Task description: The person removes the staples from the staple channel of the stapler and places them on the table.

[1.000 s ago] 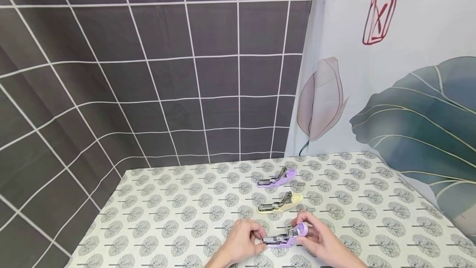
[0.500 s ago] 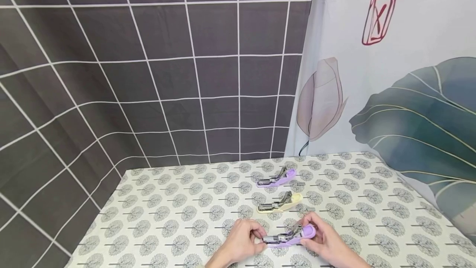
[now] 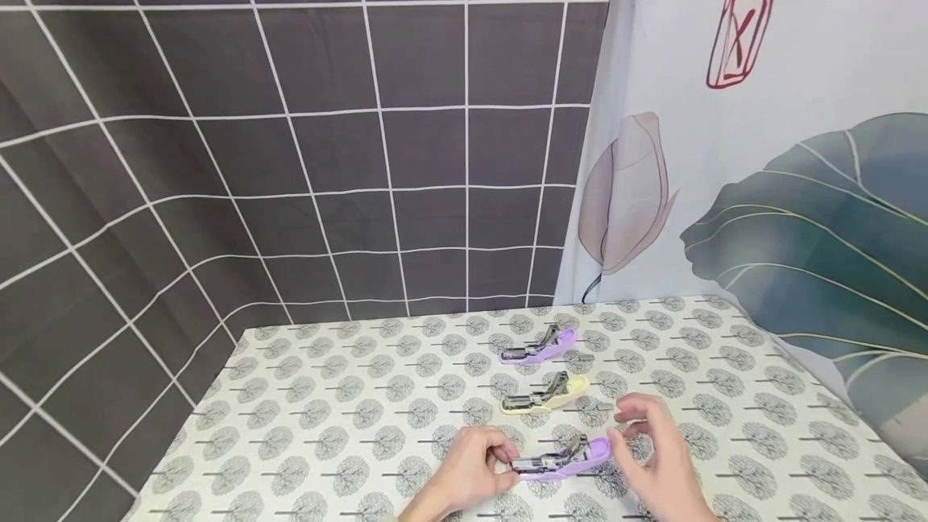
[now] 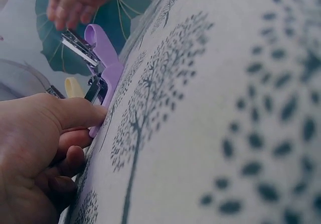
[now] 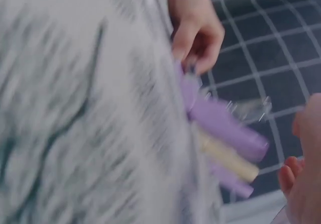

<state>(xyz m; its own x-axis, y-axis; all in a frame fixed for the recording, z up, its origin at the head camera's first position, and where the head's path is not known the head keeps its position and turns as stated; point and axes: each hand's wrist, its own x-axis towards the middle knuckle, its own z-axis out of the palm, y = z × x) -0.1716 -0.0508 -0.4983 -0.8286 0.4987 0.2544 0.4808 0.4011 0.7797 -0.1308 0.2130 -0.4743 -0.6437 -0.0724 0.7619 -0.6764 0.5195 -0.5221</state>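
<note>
In the head view, an opened purple stapler (image 3: 598,451) lies on the tablecloth, its metal magazine to the left and a metal part slanting up in the middle. My left hand (image 3: 470,470) pinches its left end between thumb and fingers, and the left wrist view shows this grip on the purple stapler (image 4: 111,72) up close. Just off the stapler's right end is my right hand (image 3: 658,457), its fingers spread and holding nothing. Behind it lie an opened yellow stapler (image 3: 561,402) and, farther back, another opened purple stapler (image 3: 542,356).
A tablecloth with a tree print (image 3: 326,425) covers the table. Behind it hangs a dark curtain with white grid lines (image 3: 420,151). A white curtain with leaf and flower motifs (image 3: 834,248) hangs along the right side.
My right hand drew the near stapler's purple right end outward to the right, then let go and moved right. My left hand has kept its grip in the same place.
</note>
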